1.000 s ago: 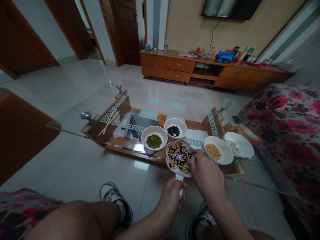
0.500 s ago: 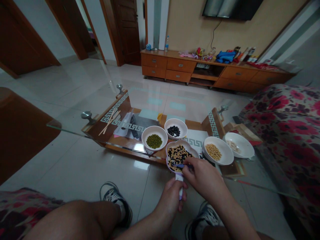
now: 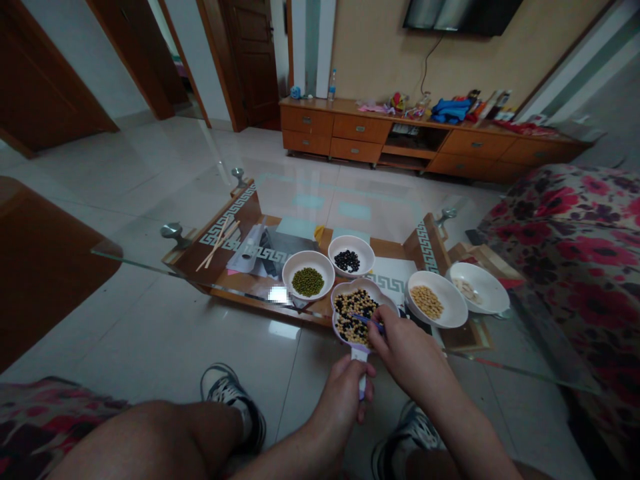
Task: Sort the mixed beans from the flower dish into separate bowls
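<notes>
My left hand [image 3: 341, 390] is closed around the white handle [image 3: 359, 363] of a flower-shaped bowl [image 3: 334, 308] with a lavender rim. Black beans and yellow soybeans [image 3: 353, 308] lie mixed in it. Over its right side, my right hand [image 3: 400, 340] pinches slim blue tweezers [image 3: 361, 319], their tips among the beans. Behind the bowl, one white bowl [image 3: 371, 250] holds black beans [image 3: 347, 261]. Left of that, another bowl [image 3: 288, 270] holds green mung beans [image 3: 307, 282]. To the right, a bowl [image 3: 455, 307] contains soybeans [image 3: 426, 302].
A further white bowl [image 3: 493, 293] with pale pieces stands at the right. Wooden chopsticks [image 3: 219, 245] lie on the left of the glass table [image 3: 145, 263], whose front edge runs under the bowls. Beyond stands a wooden TV cabinet [image 3: 357, 137]. A floral-covered seat [image 3: 565, 220] is at the right.
My right hand has shifted slightly to the right, and the tweezers' tips have moved up and right within the beans. My left hand keeps the handle in place.
</notes>
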{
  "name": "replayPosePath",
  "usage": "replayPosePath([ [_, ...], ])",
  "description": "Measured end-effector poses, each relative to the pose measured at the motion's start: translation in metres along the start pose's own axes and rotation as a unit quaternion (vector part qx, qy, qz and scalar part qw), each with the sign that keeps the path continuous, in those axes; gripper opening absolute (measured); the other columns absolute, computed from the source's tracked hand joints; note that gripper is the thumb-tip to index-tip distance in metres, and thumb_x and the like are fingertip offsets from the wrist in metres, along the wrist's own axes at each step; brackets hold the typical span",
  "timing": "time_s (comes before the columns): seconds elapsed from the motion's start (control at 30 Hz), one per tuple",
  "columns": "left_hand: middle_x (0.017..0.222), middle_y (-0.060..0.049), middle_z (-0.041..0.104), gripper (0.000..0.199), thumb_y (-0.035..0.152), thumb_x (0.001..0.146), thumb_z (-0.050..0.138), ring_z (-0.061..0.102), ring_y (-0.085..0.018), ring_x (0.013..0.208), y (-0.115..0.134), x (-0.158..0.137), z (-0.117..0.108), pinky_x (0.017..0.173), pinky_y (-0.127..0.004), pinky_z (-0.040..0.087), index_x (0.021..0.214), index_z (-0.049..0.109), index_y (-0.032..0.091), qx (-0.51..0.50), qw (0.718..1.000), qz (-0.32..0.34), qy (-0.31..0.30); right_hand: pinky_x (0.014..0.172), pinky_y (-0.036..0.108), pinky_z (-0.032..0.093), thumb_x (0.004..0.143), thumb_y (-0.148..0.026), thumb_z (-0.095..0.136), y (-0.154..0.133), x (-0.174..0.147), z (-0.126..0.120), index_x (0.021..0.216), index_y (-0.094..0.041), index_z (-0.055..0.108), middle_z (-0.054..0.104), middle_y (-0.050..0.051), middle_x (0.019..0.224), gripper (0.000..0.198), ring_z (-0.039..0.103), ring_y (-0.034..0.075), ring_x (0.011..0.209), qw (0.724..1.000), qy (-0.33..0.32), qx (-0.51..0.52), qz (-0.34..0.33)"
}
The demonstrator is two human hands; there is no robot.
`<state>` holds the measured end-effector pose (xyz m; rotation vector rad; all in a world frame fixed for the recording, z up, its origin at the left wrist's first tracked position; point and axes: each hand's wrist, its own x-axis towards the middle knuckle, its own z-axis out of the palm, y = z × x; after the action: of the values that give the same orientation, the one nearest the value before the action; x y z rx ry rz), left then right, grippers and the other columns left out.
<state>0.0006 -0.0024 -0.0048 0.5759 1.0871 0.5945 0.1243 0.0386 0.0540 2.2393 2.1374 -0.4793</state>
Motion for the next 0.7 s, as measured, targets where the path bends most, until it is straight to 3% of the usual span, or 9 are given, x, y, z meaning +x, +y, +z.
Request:
replayPosePath([
  [0.23, 0.059, 0.005, 0.046, 0.030, 0.044, 0.071, 0.045, 0.032, -0.007, 0.040, -0.0015, 0.0007, -0.0003, 0.042, -0.024, 0.023, 0.082, 0.053, 0.018, -0.004, 1.000, 0.004, 0.001, 0.053, 0.027, 0.027, 0.095, -0.035, 0.042, -0.0031, 0.0007, 0.0004, 0.093, -0.022, 0.060, 0.071, 0.004, 0.080, 0.022, 0.067, 0.018, 0.070, 0.999, 0.023, -0.023, -0.019],
  [0.7, 0.057, 0.004, 0.045, 0.024, 0.037, 0.075, 0.039, 0.032, -0.008, 0.039, 0.0009, 0.0009, 0.0016, 0.040, -0.024, 0.023, 0.081, 0.052, 0.018, 0.011, 1.000, -0.007, 0.005, 0.054, 0.027, 0.029, 0.092, -0.034, 0.043, -0.0011, 0.0022, 0.0030, 0.096, -0.023, 0.063, 0.072, 0.005, 0.083, 0.023, 0.069, 0.021, 0.074, 0.999, 0.000, -0.046, -0.012],
])
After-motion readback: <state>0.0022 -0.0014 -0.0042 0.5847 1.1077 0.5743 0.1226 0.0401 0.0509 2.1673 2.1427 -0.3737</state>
